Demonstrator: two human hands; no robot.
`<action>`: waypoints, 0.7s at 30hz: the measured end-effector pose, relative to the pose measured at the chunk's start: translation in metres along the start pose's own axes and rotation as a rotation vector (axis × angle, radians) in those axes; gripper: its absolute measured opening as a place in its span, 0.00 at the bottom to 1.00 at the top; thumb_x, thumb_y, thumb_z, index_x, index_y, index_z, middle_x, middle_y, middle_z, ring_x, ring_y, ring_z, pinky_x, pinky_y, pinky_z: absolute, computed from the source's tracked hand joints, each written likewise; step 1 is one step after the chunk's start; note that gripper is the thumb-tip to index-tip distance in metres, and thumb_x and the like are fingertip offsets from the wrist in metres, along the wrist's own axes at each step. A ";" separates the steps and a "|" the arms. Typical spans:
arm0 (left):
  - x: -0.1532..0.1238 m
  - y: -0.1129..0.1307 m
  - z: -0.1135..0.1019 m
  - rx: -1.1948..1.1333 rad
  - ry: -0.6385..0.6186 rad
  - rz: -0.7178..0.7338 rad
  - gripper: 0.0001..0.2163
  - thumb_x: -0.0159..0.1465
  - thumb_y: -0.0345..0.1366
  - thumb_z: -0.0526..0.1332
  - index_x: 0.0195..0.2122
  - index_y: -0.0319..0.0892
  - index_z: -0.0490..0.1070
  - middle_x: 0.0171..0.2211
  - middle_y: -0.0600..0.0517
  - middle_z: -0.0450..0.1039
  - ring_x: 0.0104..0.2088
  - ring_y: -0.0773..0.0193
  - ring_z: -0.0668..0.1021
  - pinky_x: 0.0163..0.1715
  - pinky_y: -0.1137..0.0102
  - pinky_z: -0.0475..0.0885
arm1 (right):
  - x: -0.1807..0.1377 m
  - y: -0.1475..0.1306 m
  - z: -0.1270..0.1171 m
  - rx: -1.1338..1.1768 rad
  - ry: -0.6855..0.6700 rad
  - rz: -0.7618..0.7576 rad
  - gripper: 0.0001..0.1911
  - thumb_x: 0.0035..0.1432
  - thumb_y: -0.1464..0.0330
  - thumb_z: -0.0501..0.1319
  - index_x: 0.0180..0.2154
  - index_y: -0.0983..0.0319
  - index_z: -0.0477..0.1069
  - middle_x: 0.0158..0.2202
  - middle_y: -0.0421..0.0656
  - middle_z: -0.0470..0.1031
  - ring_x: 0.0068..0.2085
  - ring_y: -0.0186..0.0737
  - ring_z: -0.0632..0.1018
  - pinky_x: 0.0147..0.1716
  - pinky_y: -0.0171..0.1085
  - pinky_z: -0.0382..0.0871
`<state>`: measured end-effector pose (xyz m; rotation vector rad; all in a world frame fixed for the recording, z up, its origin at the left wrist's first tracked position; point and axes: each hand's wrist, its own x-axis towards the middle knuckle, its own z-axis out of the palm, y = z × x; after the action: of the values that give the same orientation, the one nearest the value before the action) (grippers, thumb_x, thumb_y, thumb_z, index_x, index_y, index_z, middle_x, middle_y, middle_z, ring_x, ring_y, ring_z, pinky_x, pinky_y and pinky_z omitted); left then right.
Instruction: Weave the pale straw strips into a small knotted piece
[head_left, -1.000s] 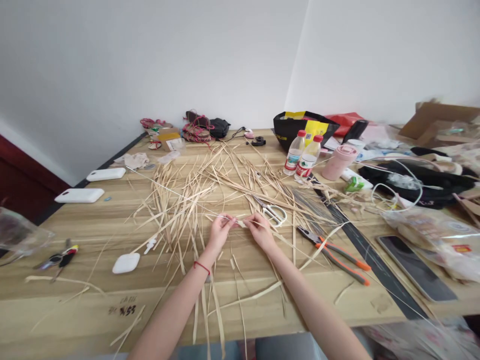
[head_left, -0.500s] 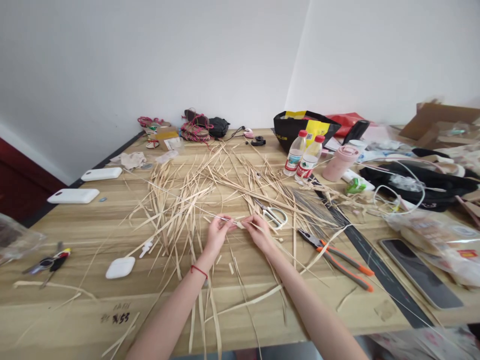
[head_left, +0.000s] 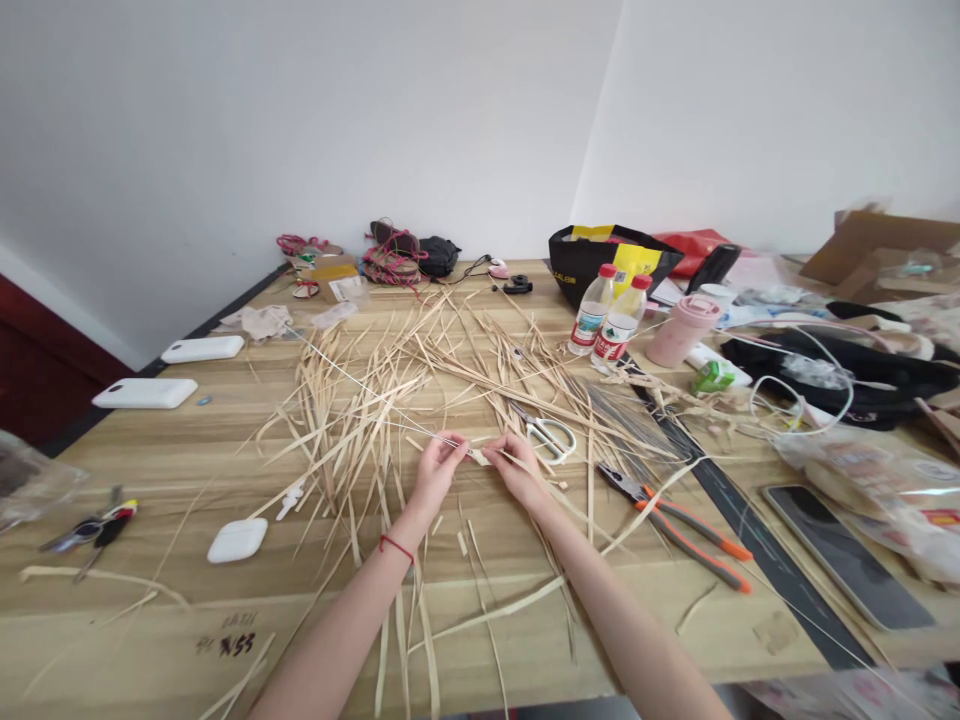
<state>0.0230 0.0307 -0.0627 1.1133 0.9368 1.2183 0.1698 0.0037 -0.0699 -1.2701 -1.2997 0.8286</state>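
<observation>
My left hand (head_left: 436,470) and my right hand (head_left: 517,466) meet over the middle of the wooden table (head_left: 150,440), fingers pinched. Between them they hold a small folded piece of straw (head_left: 480,456) and a thin wire (head_left: 360,385) that runs up and left across the table. A red string circles my left wrist. A wide scatter of pale straw strips (head_left: 390,390) lies under and beyond both hands. White-handled scissors (head_left: 547,432) rest just right of my right hand.
Orange-handled pliers (head_left: 675,515) and a long black ruler (head_left: 742,530) lie to the right, with a phone (head_left: 844,555). Two water bottles (head_left: 606,322), a pink cup (head_left: 679,330) and a black bag (head_left: 592,255) stand behind. An earbud case (head_left: 237,540) and two white power banks (head_left: 146,392) lie left.
Both hands stay together on the straw piece and wire with only slight finger movement. The view has shifted a little.
</observation>
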 end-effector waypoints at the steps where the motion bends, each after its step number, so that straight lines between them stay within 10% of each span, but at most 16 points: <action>1: 0.000 0.000 0.000 0.005 -0.009 0.006 0.11 0.50 0.37 0.65 0.32 0.39 0.67 0.32 0.53 0.68 0.34 0.65 0.73 0.35 0.68 0.72 | 0.001 0.001 0.000 -0.008 0.013 0.007 0.07 0.49 0.64 0.60 0.25 0.61 0.67 0.25 0.40 0.72 0.28 0.37 0.72 0.30 0.36 0.65; 21: 0.001 -0.004 -0.001 0.006 0.014 0.008 0.13 0.49 0.38 0.65 0.33 0.39 0.67 0.30 0.52 0.70 0.31 0.65 0.75 0.32 0.68 0.73 | 0.002 -0.002 0.002 0.005 0.052 0.002 0.08 0.50 0.63 0.60 0.26 0.61 0.68 0.26 0.40 0.72 0.30 0.38 0.72 0.31 0.36 0.65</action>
<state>0.0230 0.0322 -0.0664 1.1150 0.9479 1.2318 0.1682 0.0053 -0.0677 -1.2815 -1.2545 0.7944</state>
